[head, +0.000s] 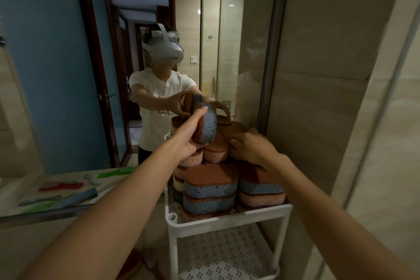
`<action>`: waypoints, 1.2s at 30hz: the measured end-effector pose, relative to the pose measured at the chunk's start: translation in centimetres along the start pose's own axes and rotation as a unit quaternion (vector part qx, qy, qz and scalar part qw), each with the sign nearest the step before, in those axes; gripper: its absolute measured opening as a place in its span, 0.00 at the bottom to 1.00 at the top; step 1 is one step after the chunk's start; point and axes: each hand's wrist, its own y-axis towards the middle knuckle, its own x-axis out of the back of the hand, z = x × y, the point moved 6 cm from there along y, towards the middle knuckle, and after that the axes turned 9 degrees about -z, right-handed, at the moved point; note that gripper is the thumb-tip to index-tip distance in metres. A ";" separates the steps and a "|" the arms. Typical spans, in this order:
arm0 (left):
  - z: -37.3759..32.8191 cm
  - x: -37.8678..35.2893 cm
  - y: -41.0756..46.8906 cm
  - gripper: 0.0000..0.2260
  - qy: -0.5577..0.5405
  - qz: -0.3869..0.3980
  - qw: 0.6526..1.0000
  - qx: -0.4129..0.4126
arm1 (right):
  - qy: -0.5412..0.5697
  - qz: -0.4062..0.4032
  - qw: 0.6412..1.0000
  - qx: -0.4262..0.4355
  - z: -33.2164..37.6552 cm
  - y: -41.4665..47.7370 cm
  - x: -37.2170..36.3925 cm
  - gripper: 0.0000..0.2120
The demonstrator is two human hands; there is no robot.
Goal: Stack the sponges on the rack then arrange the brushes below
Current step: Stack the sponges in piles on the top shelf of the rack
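A blue oval sponge with a brown scouring top is clamped on edge in the left hand, held above the pile of blue, pink and brown sponges stacked on the top shelf of the white plastic rack. The right hand is laid on a brown-topped sponge at the top of that pile, fingers curled over it. Left of the rack, red, green and grey brushes are seen lying on the pale surface. The perforated lower shelf is seen beneath the pile.
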 end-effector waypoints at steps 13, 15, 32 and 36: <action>-2.2 -3.5 -3.0 0.17 -0.045 -0.012 0.999 -0.016 | 0.301 -0.171 0.938 0.025 3.3 -3.6 5.6 0.24; -2.1 -4.0 -3.6 0.16 -0.027 0.001 1.000 -0.005 | 0.253 -0.173 0.951 0.040 3.0 -3.8 5.3 0.29; 2.4 -6.3 -1.6 0.23 0.702 0.118 0.653 -0.258 | 0.012 -0.209 0.972 -0.111 -4.9 -3.4 4.4 0.24; 3.9 -5.7 -1.2 0.25 0.753 0.132 0.607 -0.217 | 0.010 -0.142 0.981 -0.130 -5.9 -2.5 2.9 0.23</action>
